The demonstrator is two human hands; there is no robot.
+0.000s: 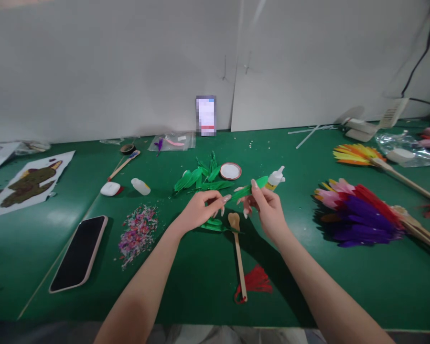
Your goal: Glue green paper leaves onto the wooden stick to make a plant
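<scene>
A green feather [249, 189] is held above the green table [200, 277], just in front of the person. The left hand [200, 208] pinches its near end between thumb and fingertips; the right hand [267, 208] grips its far part and seems also to hold a small glue bottle [274, 178], though the fingers hide the contact. Below lies a wooden stick [238, 253] with a red tassel [256, 282]. Loose green feathers [200, 179] lie beyond, beside a round lid [231, 170]. A phone [80, 252] rests far left, feather fans [358, 210] right.
</scene>
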